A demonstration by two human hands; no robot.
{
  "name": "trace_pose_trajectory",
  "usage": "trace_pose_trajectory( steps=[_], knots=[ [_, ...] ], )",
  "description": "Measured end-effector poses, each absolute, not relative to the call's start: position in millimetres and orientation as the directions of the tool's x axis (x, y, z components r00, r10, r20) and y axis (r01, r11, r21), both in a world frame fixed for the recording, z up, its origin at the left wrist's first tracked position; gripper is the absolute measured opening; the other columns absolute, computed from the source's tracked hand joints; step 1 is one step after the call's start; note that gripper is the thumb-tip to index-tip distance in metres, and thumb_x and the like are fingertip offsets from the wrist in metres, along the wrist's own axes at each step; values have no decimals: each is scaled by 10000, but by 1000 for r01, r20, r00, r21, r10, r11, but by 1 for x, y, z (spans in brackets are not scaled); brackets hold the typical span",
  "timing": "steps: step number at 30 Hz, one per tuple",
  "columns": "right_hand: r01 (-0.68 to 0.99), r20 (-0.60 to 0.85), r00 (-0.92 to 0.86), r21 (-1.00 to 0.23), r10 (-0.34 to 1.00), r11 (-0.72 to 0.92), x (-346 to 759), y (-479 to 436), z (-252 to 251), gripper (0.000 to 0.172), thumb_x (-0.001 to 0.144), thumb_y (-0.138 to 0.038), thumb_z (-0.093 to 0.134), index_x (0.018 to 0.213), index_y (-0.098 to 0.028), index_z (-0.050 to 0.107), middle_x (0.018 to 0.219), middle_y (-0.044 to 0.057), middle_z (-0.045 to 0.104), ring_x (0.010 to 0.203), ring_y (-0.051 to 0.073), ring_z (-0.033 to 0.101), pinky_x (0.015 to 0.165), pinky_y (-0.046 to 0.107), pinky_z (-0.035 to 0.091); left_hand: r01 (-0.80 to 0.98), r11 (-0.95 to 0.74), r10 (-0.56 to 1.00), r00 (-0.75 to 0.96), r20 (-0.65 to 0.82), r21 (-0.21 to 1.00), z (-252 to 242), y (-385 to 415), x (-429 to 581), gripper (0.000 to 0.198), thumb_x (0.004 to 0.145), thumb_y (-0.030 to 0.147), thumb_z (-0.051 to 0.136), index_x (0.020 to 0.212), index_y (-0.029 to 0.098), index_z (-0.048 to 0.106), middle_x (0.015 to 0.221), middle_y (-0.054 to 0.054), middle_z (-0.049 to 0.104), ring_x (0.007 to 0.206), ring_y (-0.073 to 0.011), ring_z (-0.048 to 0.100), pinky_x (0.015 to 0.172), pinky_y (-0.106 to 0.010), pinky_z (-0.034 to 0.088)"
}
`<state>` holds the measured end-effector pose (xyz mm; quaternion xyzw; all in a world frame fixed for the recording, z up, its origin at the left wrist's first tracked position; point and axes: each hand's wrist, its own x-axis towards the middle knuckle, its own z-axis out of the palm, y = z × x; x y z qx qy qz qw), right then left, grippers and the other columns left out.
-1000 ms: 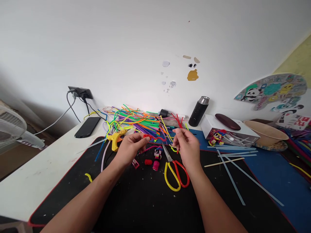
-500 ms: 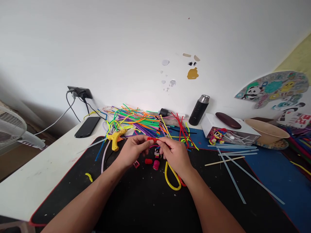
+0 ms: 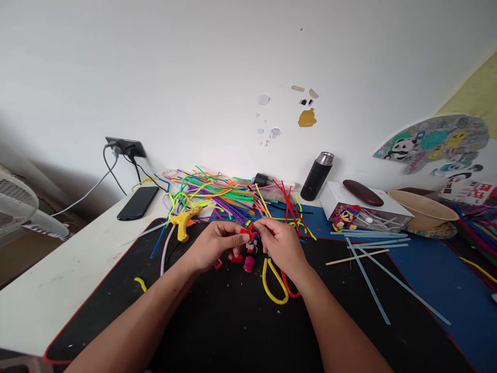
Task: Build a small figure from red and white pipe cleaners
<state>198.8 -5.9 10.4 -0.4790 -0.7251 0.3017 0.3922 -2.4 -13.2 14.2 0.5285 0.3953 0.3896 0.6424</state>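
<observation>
Red piece (image 3: 246,231) pinched: left hand (image 3: 215,243), right hand (image 3: 282,246); mat's left edge (image 3: 111,288) distant.

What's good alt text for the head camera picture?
A person's left hand and right hand meet at a red pipe cleaner near a small doll on a black mat. Scissors lie right of the doll; a yellow glue gun and a heap of colorful pipe cleaners lie beyond.

The black mat (image 3: 225,321) leaves passage over its left edge, while the glue gun (image 3: 180,224) obstructs its far left corner.
</observation>
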Motion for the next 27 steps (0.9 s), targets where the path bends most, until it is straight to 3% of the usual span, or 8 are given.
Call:
trace_pose_trajectory(
  steps=[5,12,27],
  knots=[
    [450,252,-237,-827,938,336,199,-6,11,352,1030,-452,547,814,-239,725,492,-43,542,473,160,536,536,264,381,-49,54,942,333,-34,997,15,-15,-1,396,753,520,852,725,154,704,560,-5,624,488,-117,548,499,-227,384],
    [388,225,-218,-873,950,296,196,-8,12,316,1007,-437,568,829,-237,738,505,-41,547,463,160,541,512,258,392,28,109,908,404,-111,994,24,-19,4,391,701,507,866,703,147,715,529,-8,608,472,-107,497,487,-227,365],
    [401,271,-197,-855,942,330,197,-8,14,317,1015,-430,565,865,-233,762,497,-40,556,461,160,540,542,271,404,59,93,913,394,-109,994,24,-19,3,406,697,533,859,695,153,716,516,-5,601,447,-103,462,454,-222,330]
  ],
)
